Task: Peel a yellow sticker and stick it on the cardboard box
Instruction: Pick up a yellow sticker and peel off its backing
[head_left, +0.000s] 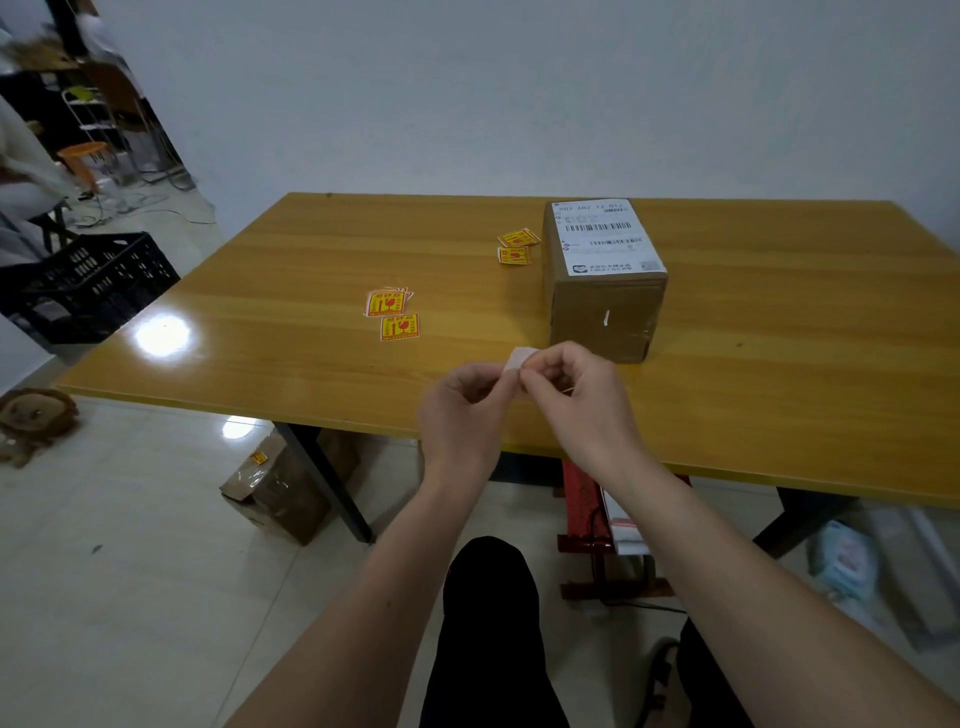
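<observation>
A cardboard box (605, 306) with a white shipping label on top stands on the wooden table (291, 260), right of centre. Just in front of its near face, my left hand (462, 410) and my right hand (576, 395) meet above the table's front edge. Both pinch one small sticker (519, 358), whose pale backing side faces me; its printed face is hidden. Loose yellow stickers lie on the table: a small stack (387, 302) with a single one (399, 327) below it at centre left, and two more (516, 247) beside the box's far left corner.
A black plastic crate (88, 286) sits on the floor left of the table. Under the table are a taped cardboard parcel (283, 488), a red frame (584, 514) and white packs (847, 561). A plush toy (34, 415) lies at far left.
</observation>
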